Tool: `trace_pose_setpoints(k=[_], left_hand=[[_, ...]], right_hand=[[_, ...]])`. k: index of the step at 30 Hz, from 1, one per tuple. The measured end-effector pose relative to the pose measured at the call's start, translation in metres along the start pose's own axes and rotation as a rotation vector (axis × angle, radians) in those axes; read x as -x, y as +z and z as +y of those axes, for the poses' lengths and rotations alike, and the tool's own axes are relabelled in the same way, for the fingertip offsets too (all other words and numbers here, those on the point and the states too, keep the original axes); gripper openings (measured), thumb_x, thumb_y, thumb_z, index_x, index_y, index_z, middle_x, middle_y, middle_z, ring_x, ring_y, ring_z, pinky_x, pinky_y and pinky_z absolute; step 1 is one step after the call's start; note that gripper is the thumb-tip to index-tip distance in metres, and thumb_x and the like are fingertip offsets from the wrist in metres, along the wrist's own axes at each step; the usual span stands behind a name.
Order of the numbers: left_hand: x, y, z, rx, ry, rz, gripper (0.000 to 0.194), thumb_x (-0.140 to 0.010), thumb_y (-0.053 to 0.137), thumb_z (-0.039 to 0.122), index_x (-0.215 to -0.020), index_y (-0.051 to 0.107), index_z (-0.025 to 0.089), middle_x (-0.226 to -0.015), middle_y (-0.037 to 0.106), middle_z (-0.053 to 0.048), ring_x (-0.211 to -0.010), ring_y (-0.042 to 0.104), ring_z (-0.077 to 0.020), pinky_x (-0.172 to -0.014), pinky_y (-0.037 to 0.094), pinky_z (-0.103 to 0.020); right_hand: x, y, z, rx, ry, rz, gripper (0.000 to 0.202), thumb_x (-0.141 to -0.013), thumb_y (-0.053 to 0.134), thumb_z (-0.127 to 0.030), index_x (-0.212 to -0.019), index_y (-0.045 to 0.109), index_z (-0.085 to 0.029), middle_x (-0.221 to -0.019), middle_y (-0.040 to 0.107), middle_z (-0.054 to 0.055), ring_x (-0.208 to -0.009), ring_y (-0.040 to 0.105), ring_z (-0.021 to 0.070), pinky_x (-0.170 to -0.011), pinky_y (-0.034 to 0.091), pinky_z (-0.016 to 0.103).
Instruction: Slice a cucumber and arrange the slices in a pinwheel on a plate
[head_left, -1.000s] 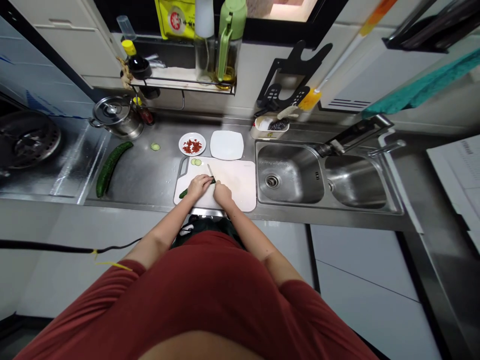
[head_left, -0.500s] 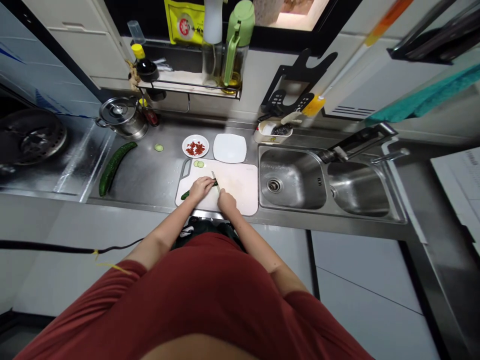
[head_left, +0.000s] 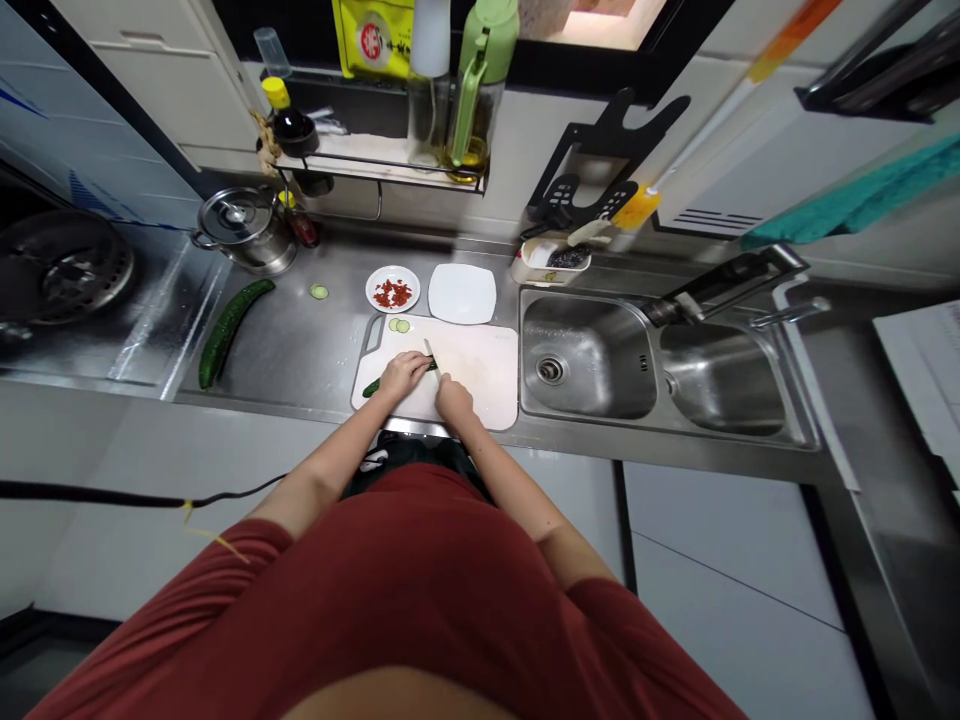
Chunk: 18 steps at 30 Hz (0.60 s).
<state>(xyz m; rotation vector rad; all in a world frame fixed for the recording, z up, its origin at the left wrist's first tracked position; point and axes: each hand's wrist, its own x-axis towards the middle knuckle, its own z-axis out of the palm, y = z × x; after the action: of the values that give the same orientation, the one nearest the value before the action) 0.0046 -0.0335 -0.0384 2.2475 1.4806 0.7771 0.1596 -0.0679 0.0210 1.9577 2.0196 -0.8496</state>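
On the white cutting board [head_left: 487,385], my left hand [head_left: 403,377] is closed over a dark green cucumber [head_left: 370,388], whose ends show on both sides of the fingers. My right hand [head_left: 454,402] grips a knife [head_left: 431,354] by its handle, with the blade upright against the cucumber's right end. Two pale cucumber slices [head_left: 399,325] lie near the board's top left. Behind the board are a round plate of chopped red pieces [head_left: 392,291] and a square white plate [head_left: 462,294].
A whole cucumber [head_left: 230,330] and a cut end piece [head_left: 319,291] lie on the steel counter to the left. Beyond them stands a lidded pot [head_left: 251,235]. The double sink [head_left: 585,360] borders the board's right side. A bottle rack [head_left: 375,175] hangs above.
The view has shifted slightly. Both hands keep nearly the same place on the board, still holding the cucumber and the knife.
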Motion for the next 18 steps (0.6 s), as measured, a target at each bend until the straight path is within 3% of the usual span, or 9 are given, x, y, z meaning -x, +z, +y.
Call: trace_pose_setpoints(k=[8,18], left_hand=[[0.001,0.001,-0.002,0.007,-0.015,-0.006,0.024,-0.093,0.051,0.028,-0.107,0.070,0.023,-0.108,0.068,-0.005,-0.102,0.061,-0.0174,-0.094,0.048,-0.033],[0.000,-0.001,0.000,0.000,-0.013,-0.005,0.025,-0.094,0.050,0.030,-0.106,0.071,0.023,-0.107,0.068,-0.006,-0.101,0.061,-0.0185,-0.093,0.048,-0.034]], right_hand=[[-0.018,-0.010,-0.011,-0.031,-0.024,0.032,0.032,-0.092,0.035,-0.008,-0.121,0.047,-0.013,-0.109,0.066,0.015,-0.102,0.065,0.0227,-0.081,0.048,0.030],[-0.006,-0.004,-0.004,-0.026,-0.014,0.012,0.030,-0.091,0.038,-0.008,-0.119,0.048,-0.012,-0.108,0.067,0.017,-0.102,0.065,0.0242,-0.080,0.049,0.032]])
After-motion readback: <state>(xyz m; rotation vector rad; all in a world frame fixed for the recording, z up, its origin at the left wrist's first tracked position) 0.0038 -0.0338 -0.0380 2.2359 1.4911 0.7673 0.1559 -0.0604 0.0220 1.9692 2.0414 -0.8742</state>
